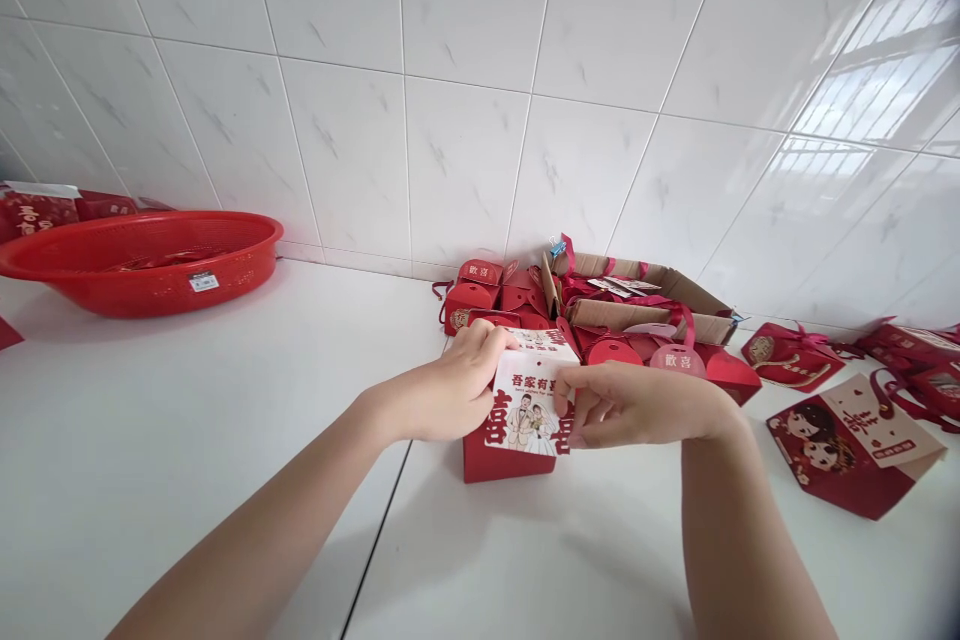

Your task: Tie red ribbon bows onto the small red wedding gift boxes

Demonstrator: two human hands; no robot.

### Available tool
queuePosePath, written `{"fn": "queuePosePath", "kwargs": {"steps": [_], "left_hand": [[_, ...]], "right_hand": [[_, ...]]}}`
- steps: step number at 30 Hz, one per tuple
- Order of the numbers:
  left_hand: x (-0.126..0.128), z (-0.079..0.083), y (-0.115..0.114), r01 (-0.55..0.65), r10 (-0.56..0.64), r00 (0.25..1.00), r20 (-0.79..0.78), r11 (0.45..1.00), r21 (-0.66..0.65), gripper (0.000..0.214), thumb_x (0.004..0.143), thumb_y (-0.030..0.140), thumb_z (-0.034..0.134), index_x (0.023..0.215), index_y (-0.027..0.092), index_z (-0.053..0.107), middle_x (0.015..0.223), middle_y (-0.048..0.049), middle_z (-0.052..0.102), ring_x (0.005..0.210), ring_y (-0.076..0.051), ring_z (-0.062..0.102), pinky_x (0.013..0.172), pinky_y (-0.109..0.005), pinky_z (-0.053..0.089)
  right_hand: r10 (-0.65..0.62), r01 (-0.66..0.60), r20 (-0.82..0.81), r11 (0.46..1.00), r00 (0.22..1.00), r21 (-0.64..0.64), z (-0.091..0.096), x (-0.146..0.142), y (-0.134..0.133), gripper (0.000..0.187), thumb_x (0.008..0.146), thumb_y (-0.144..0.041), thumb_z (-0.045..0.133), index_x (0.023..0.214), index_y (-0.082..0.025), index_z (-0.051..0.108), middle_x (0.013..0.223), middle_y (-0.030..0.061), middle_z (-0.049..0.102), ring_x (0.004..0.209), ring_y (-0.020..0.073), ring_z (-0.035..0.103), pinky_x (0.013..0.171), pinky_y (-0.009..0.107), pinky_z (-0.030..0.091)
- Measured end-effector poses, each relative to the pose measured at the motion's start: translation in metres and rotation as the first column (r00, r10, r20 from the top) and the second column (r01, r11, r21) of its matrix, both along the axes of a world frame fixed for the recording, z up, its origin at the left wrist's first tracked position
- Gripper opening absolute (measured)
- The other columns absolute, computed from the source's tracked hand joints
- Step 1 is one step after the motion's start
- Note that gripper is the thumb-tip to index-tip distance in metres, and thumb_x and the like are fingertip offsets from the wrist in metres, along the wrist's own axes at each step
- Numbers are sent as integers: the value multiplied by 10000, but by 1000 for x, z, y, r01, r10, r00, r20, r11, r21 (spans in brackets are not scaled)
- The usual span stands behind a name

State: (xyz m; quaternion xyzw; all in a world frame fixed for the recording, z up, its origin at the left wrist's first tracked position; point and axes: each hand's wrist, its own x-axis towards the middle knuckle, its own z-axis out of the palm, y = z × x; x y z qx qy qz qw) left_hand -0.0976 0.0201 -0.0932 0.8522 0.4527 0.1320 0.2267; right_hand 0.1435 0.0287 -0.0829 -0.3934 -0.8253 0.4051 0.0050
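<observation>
Between my hands stands a red and white paper gift box (526, 410), printed with a bride and groom and red Chinese characters. The front white flap has a small hole near its top, and a second printed panel shows behind it. My left hand (472, 380) is closed on the box's upper left edge. My right hand (622, 405) has its fingers bent against the right edge of the front flap, thumb low and fingertips touching the card. The box's red lower part rests on the white table.
Behind the box sit several red gift boxes (472, 295) and an open cardboard carton (652, 315) with red ribbons. To the right are a red box with a cartoon couple (840, 480) and a ribbon-tied box (795, 360). A red plastic basket (187, 290) stands left, near the tiled wall (465, 160).
</observation>
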Motion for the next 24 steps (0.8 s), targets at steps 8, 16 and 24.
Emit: {"fn": "queuePosePath", "kwargs": {"steps": [8,16,24], "left_hand": [[0,-1,1,-3,7,999,-37,995,103,164,874,283,407,1028,230,388,1227,-82,428,1073,-228,457,859,-381,443],[3,6,-4,-12,39,992,-119,975,221,96,851,176,452,936,210,423,1059,-51,554,961,-222,509,805,-362,412],[0,6,-6,-43,61,994,-89,980,197,330,830,190,505,1144,254,426,1111,-33,522,887,-195,552,709,-310,424]], "right_hand": [[-10,7,31,993,999,122,-9,-7,7,208,848,-385,552,1003,-255,597,877,7,668,733,144,610,594,236,449],[-176,185,-57,912,983,365,7,4,-8,287,849,-445,530,751,-218,678,689,11,624,615,138,540,526,258,411],[-189,287,-230,789,955,544,-1,-13,-7,420,765,-375,653,1172,-320,568,1206,29,573,1099,227,550,843,359,508]]}}
